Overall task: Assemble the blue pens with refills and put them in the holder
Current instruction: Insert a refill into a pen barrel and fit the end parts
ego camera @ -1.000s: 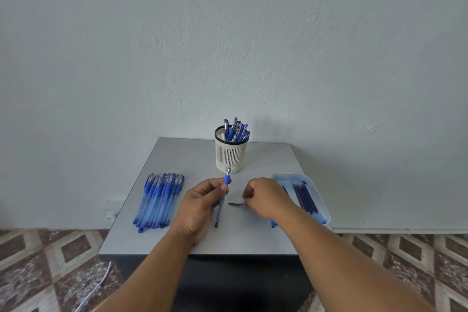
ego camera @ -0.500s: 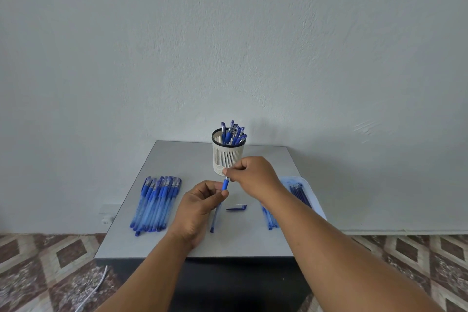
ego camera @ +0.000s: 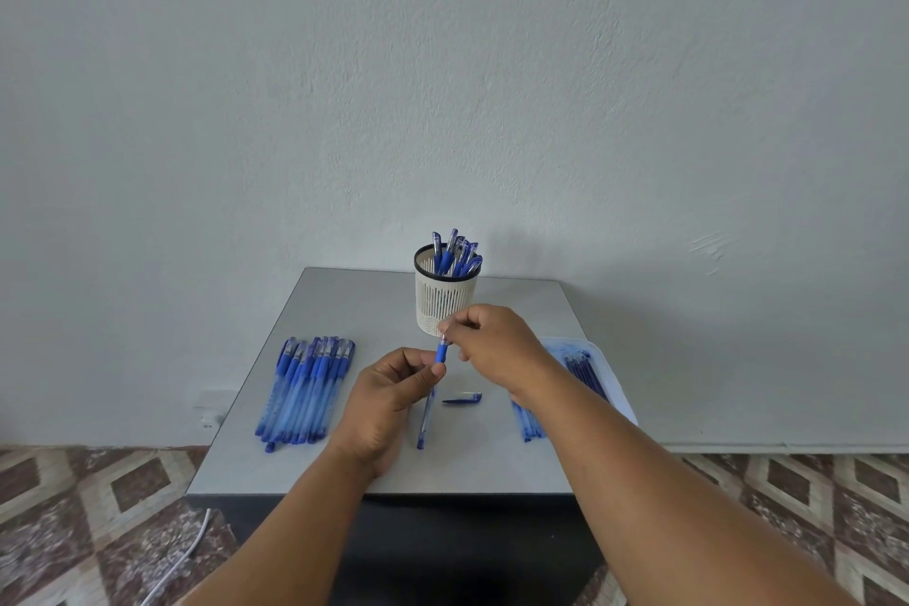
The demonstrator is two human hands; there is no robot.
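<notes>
My left hand (ego camera: 388, 399) grips a blue pen (ego camera: 427, 413) near its blue grip section, the barrel pointing down toward me. My right hand (ego camera: 497, 344) pinches the pen's tip end just above the left fingers. A loose blue cap (ego camera: 461, 399) lies on the table between my hands. The white slotted holder (ego camera: 445, 298) stands at the back middle with several blue pens in it. A row of several blue pens (ego camera: 307, 389) lies on the left. Dark refills (ego camera: 585, 369) sit in a clear tray (ego camera: 610, 379) on the right, partly hidden by my right arm.
The small grey table (ego camera: 344, 300) stands against a white wall. A few pens or refills (ego camera: 529, 423) lie beside the tray under my right forearm. A white cable (ego camera: 182, 556) runs on the patterned floor at the lower left.
My right hand left the cap on the table, rose and moved left to the pen's tip. The left hand kept holding the pen, lifting it slightly.
</notes>
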